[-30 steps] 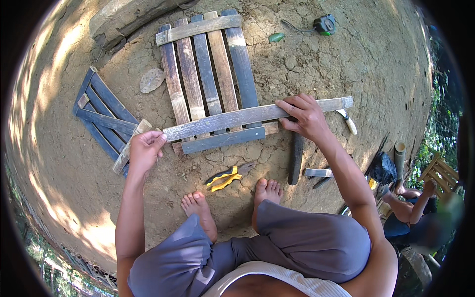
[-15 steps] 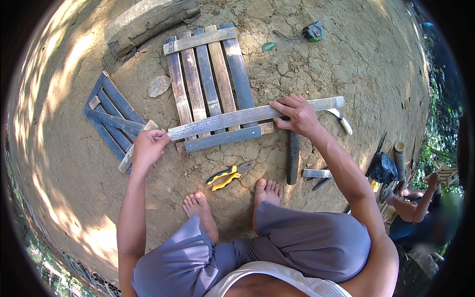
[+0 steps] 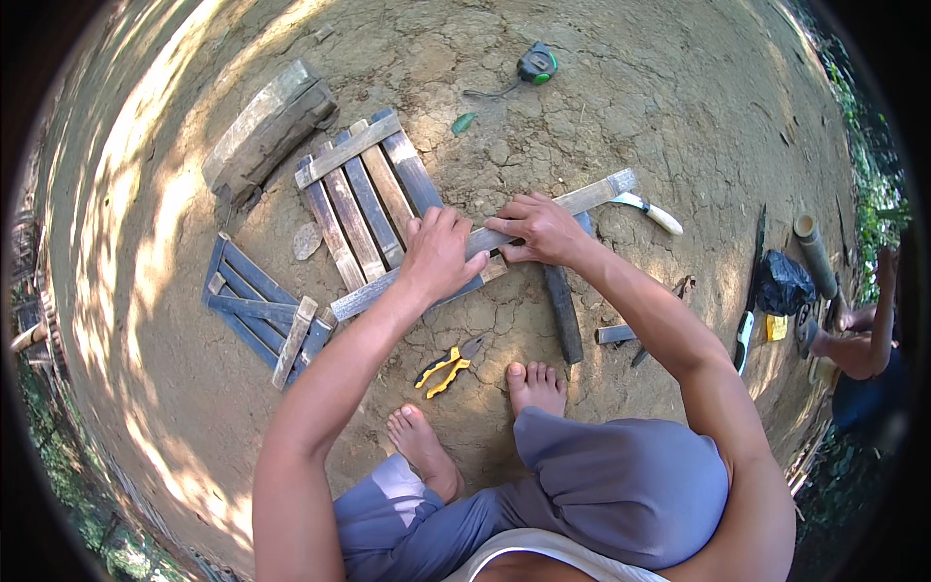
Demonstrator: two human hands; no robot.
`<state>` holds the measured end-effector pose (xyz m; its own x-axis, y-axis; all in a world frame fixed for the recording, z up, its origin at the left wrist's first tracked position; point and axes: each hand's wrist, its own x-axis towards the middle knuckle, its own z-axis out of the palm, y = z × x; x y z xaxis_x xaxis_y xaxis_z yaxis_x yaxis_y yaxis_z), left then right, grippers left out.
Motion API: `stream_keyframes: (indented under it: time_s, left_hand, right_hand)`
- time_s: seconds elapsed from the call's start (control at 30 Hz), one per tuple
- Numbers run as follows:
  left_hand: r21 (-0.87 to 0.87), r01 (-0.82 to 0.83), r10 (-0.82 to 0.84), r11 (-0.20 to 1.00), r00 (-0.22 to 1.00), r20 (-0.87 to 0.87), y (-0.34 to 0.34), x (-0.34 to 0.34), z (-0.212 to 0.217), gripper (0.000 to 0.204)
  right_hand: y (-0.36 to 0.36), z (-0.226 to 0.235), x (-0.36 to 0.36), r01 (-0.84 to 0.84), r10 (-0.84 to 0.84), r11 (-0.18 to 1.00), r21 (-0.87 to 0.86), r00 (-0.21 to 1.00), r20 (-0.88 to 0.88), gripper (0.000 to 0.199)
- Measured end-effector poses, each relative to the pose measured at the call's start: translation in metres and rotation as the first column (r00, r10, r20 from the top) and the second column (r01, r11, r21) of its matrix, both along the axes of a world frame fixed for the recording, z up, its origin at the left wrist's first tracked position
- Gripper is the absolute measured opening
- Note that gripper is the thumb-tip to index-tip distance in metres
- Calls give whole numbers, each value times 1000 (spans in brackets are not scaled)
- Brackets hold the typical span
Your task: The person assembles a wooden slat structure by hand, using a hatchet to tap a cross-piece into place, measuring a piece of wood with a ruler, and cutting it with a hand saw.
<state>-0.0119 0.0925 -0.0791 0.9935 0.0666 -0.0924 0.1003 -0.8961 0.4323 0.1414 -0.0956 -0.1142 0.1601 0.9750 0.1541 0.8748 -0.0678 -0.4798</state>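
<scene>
A long flat bamboo slat (image 3: 593,198) lies aslant over the near end of a slatted panel (image 3: 339,161), which has several dark and tan strips under a cross strip. My left hand (image 3: 441,254) is closed over the slat's middle, thumb toward the right. Close beside it, my right hand (image 3: 538,230) grips the slat farther along, fingers curled over its far edge. Part of the panel's near cross strip is hidden by my left hand and the slat. Below the slat lies a dark wooden bar (image 3: 561,315). Pliers (image 3: 446,369) with yellow-and-black handles rest before my feet.
A smaller slatted frame (image 3: 250,308) lies left, with a log (image 3: 257,141) beyond it. A tape measure (image 3: 536,64) lies far off. Rightward are a white-handled knife (image 3: 661,216), a short strip (image 3: 615,334), a black plastic bag (image 3: 784,283), a bamboo tube (image 3: 815,256) and another person (image 3: 858,344).
My left hand has left the slat's left end and now grips its middle, near my right hand. The slat is tilted more steeply. My view has turned and shifted.
</scene>
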Motion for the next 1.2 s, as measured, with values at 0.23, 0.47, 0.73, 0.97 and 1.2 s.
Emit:
stream_keyframes:
  time_s: [0.23, 0.47, 0.73, 0.97, 1.2]
  left_hand:
    - [-4, -121, 121, 993, 993, 4, -29, 6, -11, 43]
    - [69, -114, 109, 991, 991, 72, -36, 5, -15, 43]
    - [45, -213, 214, 976, 977, -21, -22, 3, 24, 48]
    - [91, -421, 415, 903, 907, 78, 50, -34, 83, 37]
    - [261, -520, 488, 813, 854, 180, 229, -141, 162, 31]
  right_hand:
    - [-7, -3, 3, 18, -18, 1000, 16, 1000, -2, 49]
    - [-7, -5, 3, -3, 3, 999, 45, 1000, 7, 47]
    - [24, 42, 9, -89, 77, 990, 110, 991, 112, 55]
    - [46, 131, -24, -15, -114, 912, 410, 951, 288, 47]
    - [-202, 80, -28, 855, -856, 510, 95, 515, -41, 39]
